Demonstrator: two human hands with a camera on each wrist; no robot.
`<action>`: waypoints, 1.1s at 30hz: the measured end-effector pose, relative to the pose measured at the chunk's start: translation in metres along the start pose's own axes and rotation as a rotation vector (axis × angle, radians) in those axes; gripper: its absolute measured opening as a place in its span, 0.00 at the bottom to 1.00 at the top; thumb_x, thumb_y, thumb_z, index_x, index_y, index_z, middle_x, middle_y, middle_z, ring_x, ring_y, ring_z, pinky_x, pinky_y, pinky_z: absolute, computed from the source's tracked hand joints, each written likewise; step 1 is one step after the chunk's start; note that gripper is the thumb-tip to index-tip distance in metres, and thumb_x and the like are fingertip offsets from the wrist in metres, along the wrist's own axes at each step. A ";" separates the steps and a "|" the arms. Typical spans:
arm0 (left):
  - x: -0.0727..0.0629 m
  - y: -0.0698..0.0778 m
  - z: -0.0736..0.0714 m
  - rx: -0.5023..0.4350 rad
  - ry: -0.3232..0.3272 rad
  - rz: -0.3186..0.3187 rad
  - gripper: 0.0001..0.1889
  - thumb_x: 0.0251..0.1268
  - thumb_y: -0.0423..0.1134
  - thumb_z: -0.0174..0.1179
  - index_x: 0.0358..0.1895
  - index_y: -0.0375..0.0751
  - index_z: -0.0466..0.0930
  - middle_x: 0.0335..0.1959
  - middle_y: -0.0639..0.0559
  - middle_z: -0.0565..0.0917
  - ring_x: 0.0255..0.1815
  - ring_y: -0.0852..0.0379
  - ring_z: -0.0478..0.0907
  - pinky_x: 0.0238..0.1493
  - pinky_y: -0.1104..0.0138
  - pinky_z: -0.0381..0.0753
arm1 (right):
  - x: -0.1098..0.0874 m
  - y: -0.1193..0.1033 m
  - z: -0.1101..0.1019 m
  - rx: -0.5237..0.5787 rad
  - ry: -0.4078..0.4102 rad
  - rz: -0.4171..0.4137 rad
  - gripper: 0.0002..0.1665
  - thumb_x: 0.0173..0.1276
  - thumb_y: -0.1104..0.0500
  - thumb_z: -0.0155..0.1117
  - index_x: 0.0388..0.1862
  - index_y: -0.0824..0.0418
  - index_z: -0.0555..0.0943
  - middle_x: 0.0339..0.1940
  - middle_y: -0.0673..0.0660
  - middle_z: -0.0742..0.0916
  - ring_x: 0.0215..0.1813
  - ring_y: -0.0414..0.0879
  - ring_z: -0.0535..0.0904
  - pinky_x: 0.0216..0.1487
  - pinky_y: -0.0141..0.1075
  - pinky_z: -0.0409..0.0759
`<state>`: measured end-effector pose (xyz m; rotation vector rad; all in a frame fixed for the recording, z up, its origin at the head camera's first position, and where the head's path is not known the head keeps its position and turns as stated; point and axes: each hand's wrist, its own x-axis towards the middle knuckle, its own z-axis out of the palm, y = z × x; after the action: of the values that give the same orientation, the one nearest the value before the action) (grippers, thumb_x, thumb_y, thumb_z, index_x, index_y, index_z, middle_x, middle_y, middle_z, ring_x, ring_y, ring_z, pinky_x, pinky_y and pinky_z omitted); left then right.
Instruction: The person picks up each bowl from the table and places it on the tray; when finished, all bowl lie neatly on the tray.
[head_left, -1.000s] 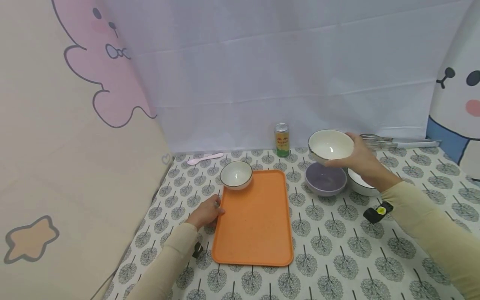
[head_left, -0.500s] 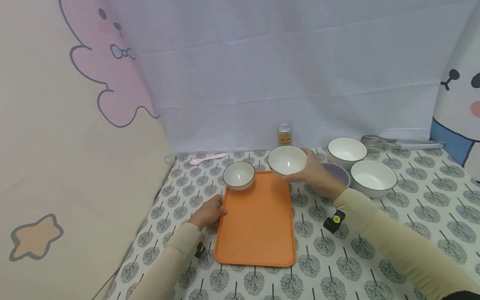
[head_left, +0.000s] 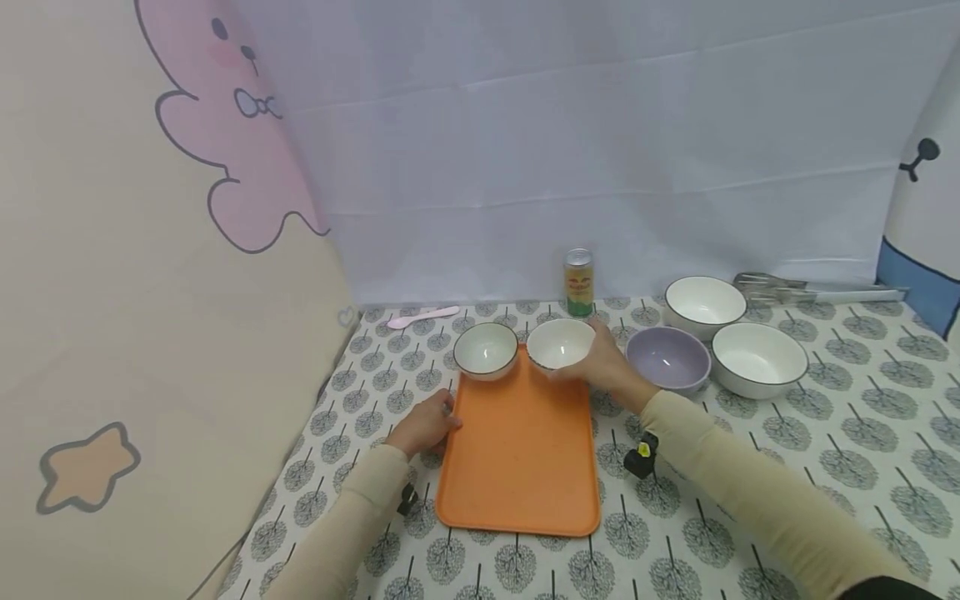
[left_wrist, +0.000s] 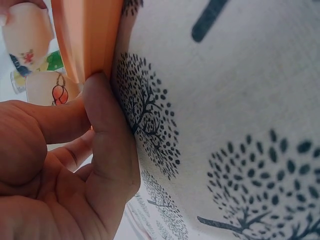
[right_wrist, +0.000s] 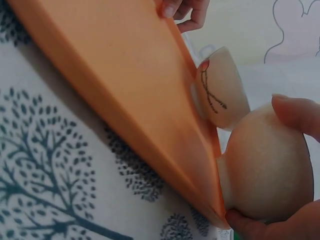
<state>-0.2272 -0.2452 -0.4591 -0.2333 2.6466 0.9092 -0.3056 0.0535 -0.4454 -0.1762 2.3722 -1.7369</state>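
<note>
An orange tray lies on the patterned tablecloth. My left hand pinches its left edge; in the left wrist view the thumb and a finger are right at the tray's side. At the tray's far right corner, my right hand holds a white bowl with a dark rim, thumb and fingers around opposite sides. The right wrist view shows that bowl's foot at the tray surface. Just left of it, a second dark-rimmed bowl sits on the far left corner, with a painted pattern outside.
Right of the tray stand a purple bowl and two white bowls, one nearer and one farther back. A drink can stands behind. A pink spoon lies back left, a whisk back right.
My right hand has carried the white bowl left from above the purple bowl and lowered it to the tray's far right corner. My left hand stays on the tray's edge.
</note>
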 end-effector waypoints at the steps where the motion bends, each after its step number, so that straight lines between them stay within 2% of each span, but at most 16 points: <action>1: 0.000 0.001 0.000 0.006 0.002 0.002 0.12 0.72 0.39 0.61 0.52 0.41 0.71 0.31 0.48 0.80 0.27 0.52 0.80 0.32 0.60 0.79 | 0.000 0.002 0.000 -0.006 0.003 -0.001 0.74 0.42 0.62 0.86 0.79 0.68 0.44 0.69 0.71 0.66 0.68 0.65 0.66 0.70 0.55 0.62; 8: -0.001 0.004 0.002 -0.001 -0.001 0.007 0.11 0.72 0.38 0.60 0.52 0.42 0.71 0.32 0.48 0.81 0.29 0.53 0.80 0.34 0.59 0.80 | 0.003 0.006 0.001 -0.032 0.005 -0.032 0.73 0.40 0.62 0.86 0.77 0.70 0.48 0.67 0.71 0.69 0.66 0.64 0.68 0.69 0.56 0.63; 14: -0.001 0.003 0.002 -0.003 -0.007 0.006 0.12 0.72 0.39 0.60 0.53 0.41 0.71 0.33 0.48 0.81 0.30 0.53 0.81 0.36 0.59 0.80 | 0.005 0.009 0.004 -0.134 0.030 -0.075 0.72 0.38 0.57 0.88 0.76 0.69 0.52 0.62 0.68 0.74 0.61 0.62 0.73 0.65 0.54 0.69; 20: -0.002 0.003 -0.001 -0.005 -0.007 -0.025 0.13 0.72 0.40 0.60 0.53 0.42 0.72 0.32 0.48 0.81 0.29 0.52 0.81 0.36 0.58 0.80 | 0.006 0.011 0.003 -0.074 -0.007 -0.068 0.74 0.41 0.58 0.88 0.78 0.67 0.48 0.64 0.68 0.73 0.64 0.62 0.71 0.68 0.55 0.65; 24: -0.002 0.002 -0.002 0.009 -0.009 -0.012 0.12 0.72 0.40 0.60 0.52 0.42 0.71 0.32 0.48 0.81 0.29 0.52 0.81 0.38 0.57 0.80 | 0.008 0.014 0.003 -0.096 -0.034 -0.072 0.76 0.41 0.57 0.87 0.80 0.66 0.45 0.66 0.68 0.73 0.65 0.62 0.70 0.68 0.56 0.65; 33: 0.003 -0.001 -0.001 0.021 -0.006 -0.008 0.13 0.72 0.41 0.61 0.53 0.42 0.72 0.32 0.49 0.81 0.29 0.53 0.82 0.37 0.57 0.81 | 0.013 0.015 0.005 -0.142 -0.046 -0.111 0.71 0.41 0.55 0.88 0.77 0.64 0.51 0.63 0.63 0.74 0.63 0.59 0.72 0.68 0.55 0.65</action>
<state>-0.2298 -0.2466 -0.4603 -0.2360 2.6460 0.8780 -0.3169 0.0510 -0.4620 -0.3720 2.4957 -1.5906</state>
